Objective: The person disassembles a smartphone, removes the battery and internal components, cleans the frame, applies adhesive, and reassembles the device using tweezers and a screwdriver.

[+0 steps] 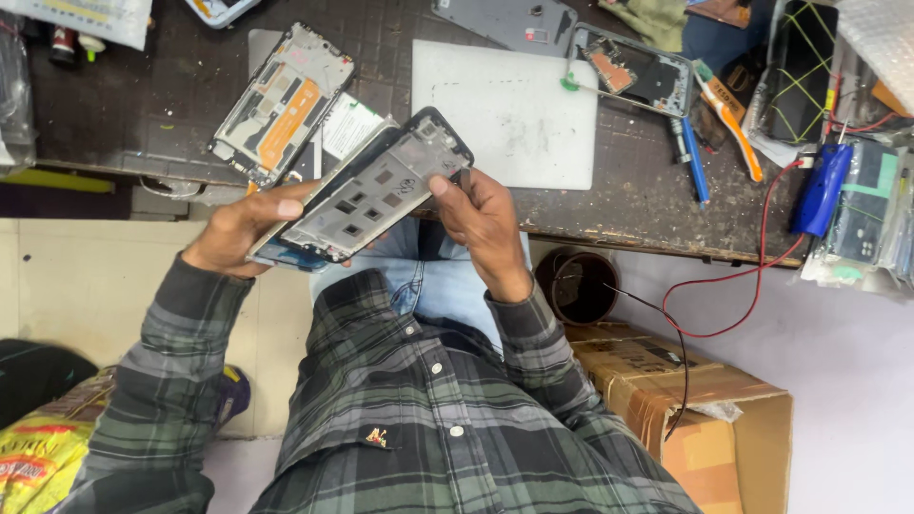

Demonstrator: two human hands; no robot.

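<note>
Held above near edge of dark worn workbench (143, 114): grey rectangular metal phone mid-frame (367, 190), left hand (238, 233) fingers closed under it, right hand (486, 224) pinching its upper corner. Step judged: frame separation; calls for gentle prying

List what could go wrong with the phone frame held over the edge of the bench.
1. The phone frame is held in the air by the left hand and right hand, partly past the bench edge; a slipped grip would likely drop it to the floor.
2. The red wire hangs nearby; the right sleeve might snag it.
</note>
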